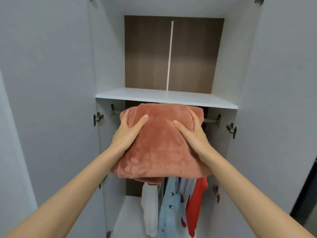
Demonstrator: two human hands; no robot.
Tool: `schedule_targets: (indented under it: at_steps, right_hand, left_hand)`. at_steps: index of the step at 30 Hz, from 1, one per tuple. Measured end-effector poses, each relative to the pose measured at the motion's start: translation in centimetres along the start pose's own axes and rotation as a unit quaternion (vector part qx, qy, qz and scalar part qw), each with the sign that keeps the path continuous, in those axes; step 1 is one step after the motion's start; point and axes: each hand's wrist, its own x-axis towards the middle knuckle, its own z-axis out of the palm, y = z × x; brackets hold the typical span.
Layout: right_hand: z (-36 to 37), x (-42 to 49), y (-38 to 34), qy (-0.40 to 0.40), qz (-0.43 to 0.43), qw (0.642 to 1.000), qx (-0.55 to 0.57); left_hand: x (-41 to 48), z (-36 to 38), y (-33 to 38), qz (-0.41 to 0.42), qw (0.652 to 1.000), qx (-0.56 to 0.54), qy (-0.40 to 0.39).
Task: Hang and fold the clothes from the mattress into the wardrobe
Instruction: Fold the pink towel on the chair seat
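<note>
A folded salmon-pink fleece garment [159, 145] is held up in front of the open wardrobe, just below the white upper shelf [164, 97]. My left hand [127, 133] grips its left side, thumb on top and fingers hidden underneath. My right hand [193, 133] grips the right side the same way. The garment's far edge reaches about level with the shelf's front edge. Below it, hanging clothes show: a white piece [150, 206], a light blue patterned one [169, 208] and a red one [195, 203].
Both white wardrobe doors stand open, left door [48, 100] and right door [277, 100]. The upper compartment has a brown wood back panel [171, 54]. A hanging rail bracket [214, 120] shows beside the garment. The wardrobe floor [130, 219] is white.
</note>
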Motion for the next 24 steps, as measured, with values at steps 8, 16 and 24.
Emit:
schedule_targets:
  at_steps: [8, 16, 24]
  right_hand:
    - [3.5, 15.0, -4.3, -0.040, -0.055, 0.998, -0.003]
    - [9.3, 28.7, -6.0, -0.026, -0.085, 0.996, -0.008]
    - [15.6, 39.5, -3.6, 0.000, -0.028, 0.999, -0.033]
  left_hand:
    - [13.4, -3.4, 2.5, 0.035, 0.998, -0.014, 0.059]
    - [28.1, -6.8, 2.7, 0.077, 0.993, -0.001, 0.086]
    - [41.4, -8.4, -0.4, 0.047, 0.992, 0.067, 0.091]
